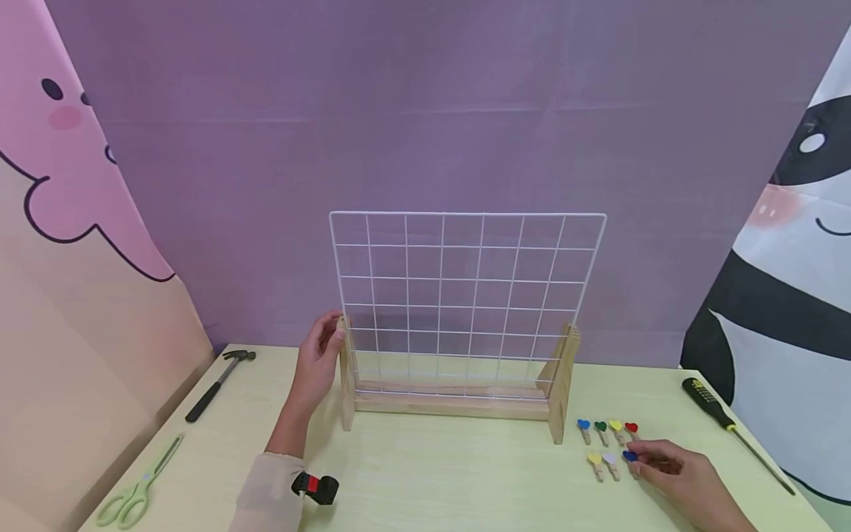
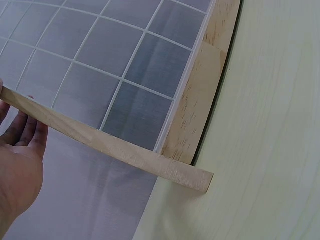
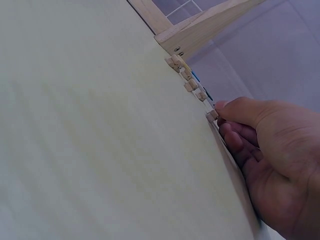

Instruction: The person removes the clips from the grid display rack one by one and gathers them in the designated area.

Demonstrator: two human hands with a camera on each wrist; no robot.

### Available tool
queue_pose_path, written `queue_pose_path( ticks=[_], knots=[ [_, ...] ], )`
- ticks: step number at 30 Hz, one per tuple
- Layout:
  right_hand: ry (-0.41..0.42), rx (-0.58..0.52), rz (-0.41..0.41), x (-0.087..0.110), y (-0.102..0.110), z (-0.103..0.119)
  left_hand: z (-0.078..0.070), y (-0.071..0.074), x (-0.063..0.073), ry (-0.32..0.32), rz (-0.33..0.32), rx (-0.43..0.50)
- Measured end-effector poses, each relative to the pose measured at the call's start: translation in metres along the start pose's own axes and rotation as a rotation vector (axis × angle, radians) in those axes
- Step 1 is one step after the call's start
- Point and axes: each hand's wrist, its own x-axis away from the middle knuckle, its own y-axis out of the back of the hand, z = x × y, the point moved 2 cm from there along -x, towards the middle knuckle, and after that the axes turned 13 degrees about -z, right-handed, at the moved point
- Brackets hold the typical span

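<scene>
A white wire grid (image 1: pixel 465 214) stands upright in a wooden stand (image 1: pixel 452 406) at the middle of the table. My left hand (image 1: pixel 318 363) grips the top of the stand's left side piece (image 2: pixel 115 147), thumb on the near side and fingers behind. Low on the right, my right hand (image 1: pixel 685 476) pinches a small wooden clothespin with a dark blue heart (image 1: pixel 629 457) between thumb and forefinger, down at the tabletop. Beside it lie a lilac-heart clothespin (image 1: pixel 610 459) and a pale yellow one (image 1: pixel 595 459). Behind them is a row with blue (image 1: pixel 583 425), green (image 1: pixel 601 426), yellow and red hearts.
A hammer (image 1: pixel 219 388) and green-handled scissors (image 1: pixel 136 495) lie along the table's left edge. Near the right edge lies a screwdriver (image 1: pixel 708 403) with a black and yellow handle. A purple cloth backdrop (image 1: pixel 459 111) hangs behind the table, with cartoon-printed cloths at both sides.
</scene>
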Motion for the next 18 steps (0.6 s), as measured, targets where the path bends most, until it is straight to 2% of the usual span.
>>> queue_pose_path(
  ticks=[12, 15, 18],
  knots=[
    [0.018, 0.001, -0.009, 0.000, 0.001, -0.002, -0.003, -0.001, -0.001, -0.019, -0.006, -0.008],
    [0.016, 0.007, -0.007, -0.001, 0.003, -0.002, -0.005, 0.001, -0.001, -0.015, 0.004, -0.056],
    [0.014, 0.004, -0.002, -0.002, 0.006, -0.002, -0.012, 0.007, -0.004, -0.037, 0.015, -0.135]
  ],
)
